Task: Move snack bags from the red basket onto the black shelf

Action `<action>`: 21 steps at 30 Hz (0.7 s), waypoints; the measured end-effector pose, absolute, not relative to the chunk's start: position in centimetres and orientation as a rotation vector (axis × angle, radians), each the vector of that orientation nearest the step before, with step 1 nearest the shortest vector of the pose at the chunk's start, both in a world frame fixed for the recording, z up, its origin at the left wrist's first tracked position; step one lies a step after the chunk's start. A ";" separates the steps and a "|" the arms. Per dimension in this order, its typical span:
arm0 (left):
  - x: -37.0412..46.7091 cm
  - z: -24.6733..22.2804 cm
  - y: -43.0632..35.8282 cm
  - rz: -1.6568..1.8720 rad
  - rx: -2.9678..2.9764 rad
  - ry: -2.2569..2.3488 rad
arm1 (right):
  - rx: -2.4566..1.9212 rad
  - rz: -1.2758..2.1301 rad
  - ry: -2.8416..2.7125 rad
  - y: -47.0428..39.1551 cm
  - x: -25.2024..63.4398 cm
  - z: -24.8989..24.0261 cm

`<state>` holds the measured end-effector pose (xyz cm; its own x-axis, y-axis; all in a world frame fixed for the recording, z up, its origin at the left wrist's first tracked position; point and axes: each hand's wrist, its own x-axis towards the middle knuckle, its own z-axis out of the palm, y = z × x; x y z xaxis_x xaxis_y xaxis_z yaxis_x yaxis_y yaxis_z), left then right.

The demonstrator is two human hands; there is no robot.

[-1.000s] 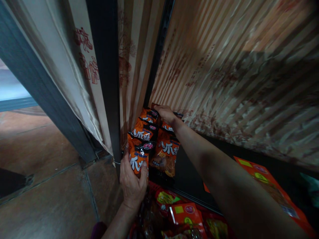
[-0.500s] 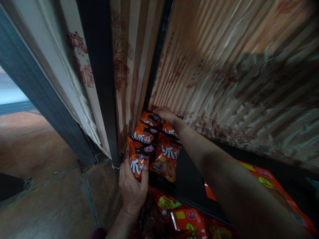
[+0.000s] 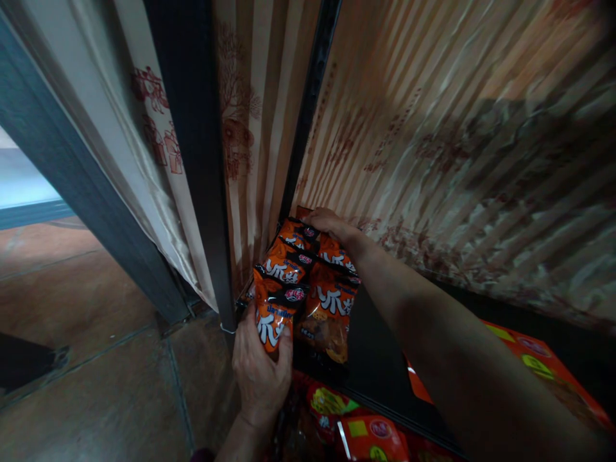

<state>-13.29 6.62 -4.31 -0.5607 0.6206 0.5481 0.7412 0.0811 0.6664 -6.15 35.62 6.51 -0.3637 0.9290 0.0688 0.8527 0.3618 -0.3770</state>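
Two rows of orange-and-black snack bags stand on a dark shelf [image 3: 380, 346], in its left corner. My left hand [image 3: 262, 369] wraps round the lower part of the front left snack bag [image 3: 273, 317], thumb on its right side and fingers on its left. Deep in the corner, my right hand [image 3: 327, 222] is closed over the top of a rear snack bag [image 3: 308, 212]; its fingertips are partly hidden. Beside the left row leans a larger-looking snack bag [image 3: 330, 308] with brown snacks showing through its lower part. My right forearm passes over the shelf.
A dark metal post [image 3: 205, 160] rises just left of the bags. Striped, printed curtains [image 3: 385, 128] hang behind and beside the shelf. Red packets [image 3: 373, 436] lie on a lower level, and an orange-red packet [image 3: 534, 356] lies on the right. Tiled floor [image 3: 120, 372] shows at left.
The bags and both hands appear slightly lower and further right in view, as does the shelf. Both hands keep their places on the bags.
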 end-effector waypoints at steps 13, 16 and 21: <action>-13.2 -4.7 7.0 -1.461 -1.378 -2.263 | -1.837 0.155 -2.346 39.1 -5.6 7.0; -13.0 -4.4 7.0 -1.475 -1.368 -2.290 | -1.863 0.135 -2.365 39.8 -5.9 6.4; -12.6 -3.9 7.1 -1.571 -1.310 -2.332 | -1.940 0.120 -2.378 40.6 -6.6 6.0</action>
